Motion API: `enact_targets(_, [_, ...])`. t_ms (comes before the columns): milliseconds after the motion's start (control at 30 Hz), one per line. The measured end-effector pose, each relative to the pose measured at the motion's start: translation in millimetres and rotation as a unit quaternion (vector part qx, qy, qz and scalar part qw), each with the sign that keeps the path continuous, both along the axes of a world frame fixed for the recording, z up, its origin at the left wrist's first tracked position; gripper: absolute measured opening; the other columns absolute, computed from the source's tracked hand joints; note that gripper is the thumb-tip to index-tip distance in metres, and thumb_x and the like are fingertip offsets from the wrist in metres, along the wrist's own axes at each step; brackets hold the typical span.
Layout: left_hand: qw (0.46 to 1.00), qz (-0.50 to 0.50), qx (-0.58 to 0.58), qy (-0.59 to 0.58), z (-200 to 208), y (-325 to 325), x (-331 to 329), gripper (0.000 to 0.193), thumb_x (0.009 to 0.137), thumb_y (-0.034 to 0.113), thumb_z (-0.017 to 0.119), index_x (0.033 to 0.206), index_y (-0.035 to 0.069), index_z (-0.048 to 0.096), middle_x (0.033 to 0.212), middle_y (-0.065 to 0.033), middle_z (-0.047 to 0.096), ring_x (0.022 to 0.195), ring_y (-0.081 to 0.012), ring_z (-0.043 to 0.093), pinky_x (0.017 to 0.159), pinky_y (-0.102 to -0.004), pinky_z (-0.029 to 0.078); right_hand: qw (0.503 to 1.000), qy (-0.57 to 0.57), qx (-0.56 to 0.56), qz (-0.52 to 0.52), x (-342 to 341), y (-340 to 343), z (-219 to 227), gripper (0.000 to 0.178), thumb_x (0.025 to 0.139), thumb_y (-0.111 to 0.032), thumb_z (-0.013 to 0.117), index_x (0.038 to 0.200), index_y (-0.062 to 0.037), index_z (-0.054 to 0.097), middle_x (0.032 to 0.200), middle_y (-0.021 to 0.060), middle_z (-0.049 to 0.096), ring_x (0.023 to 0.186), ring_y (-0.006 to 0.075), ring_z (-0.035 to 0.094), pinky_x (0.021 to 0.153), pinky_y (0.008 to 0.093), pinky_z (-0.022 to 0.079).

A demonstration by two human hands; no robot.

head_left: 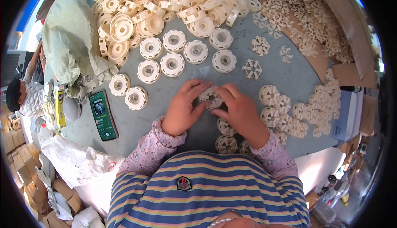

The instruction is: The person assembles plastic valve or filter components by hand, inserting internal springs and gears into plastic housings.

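Note:
My left hand (pixel 184 108) and my right hand (pixel 237 110) meet over one cream plastic spoked wheel (pixel 211 97) on the grey table (pixel 173 133). Fingers of both hands press on its rim from either side. More spoked wheels (pixel 226 144) lie just below my right wrist. Round cream discs with a centre hole (pixel 173 64) stand in rows beyond my hands. A large heap of such discs (pixel 165 4) fills the far side.
A phone with a lit green screen (pixel 103 115) lies left of my left hand. A crumpled sack (pixel 72 42) lies at far left. Cardboard box of small spoked parts (pixel 306 21) at far right. Another person (pixel 22 95) sits at the left edge.

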State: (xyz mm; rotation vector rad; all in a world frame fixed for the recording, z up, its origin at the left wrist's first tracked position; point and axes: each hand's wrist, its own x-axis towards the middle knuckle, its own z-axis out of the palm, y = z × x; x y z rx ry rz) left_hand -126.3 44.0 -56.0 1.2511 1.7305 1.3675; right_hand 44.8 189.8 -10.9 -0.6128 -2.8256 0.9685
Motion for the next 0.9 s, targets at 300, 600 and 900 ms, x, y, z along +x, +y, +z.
enact_targets(300, [0.996, -0.006, -0.024, 0.083, 2.7, 2.3, 2.7, 0.052, 0.086, 0.010, 0.086, 0.136, 0.007, 0.072, 0.137, -0.0147, 0.066, 0.104, -0.0313, 0.070, 0.083, -0.0381, 0.057, 0.998, 0.034, -0.024, 0.049, 30.5, 34.5, 4.6, 0.061, 0.084, -0.029, 0.089, 0.137, -0.0094, 0.066, 0.128, 0.0093, 0.066, 0.109, 0.0344, 0.071, 0.091, 0.0446, 0.059])
enact_targets(600, [0.975, 0.103, 0.011, 0.198, 0.3, 90.6, 10.9, 0.066, 0.084, 0.016, 0.089, 0.143, 0.008, 0.061, 0.139, -0.0180, 0.060, 0.108, -0.0403, 0.070, 0.088, -0.0454, 0.060, 0.993, 0.045, 0.049, -0.101, 28.5, 104.8, -5.8, 0.057, 0.079, -0.024, 0.091, 0.130, -0.0081, 0.072, 0.133, 0.0152, 0.067, 0.124, 0.0386, 0.064, 0.103, 0.0465, 0.055])
enact_targets(900, [0.992, 0.059, -0.049, 0.099, 11.9, 41.2, 28.2, 0.071, 0.084, 0.015, 0.090, 0.147, 0.005, 0.058, 0.139, -0.0188, 0.058, 0.102, -0.0374, 0.070, 0.084, -0.0426, 0.060, 0.996, -0.008, -0.017, -0.090, 50.8, 87.5, 8.9, 0.065, 0.075, -0.013, 0.093, 0.136, -0.0099, 0.069, 0.135, 0.0116, 0.066, 0.112, 0.0359, 0.070, 0.098, 0.0435, 0.057])
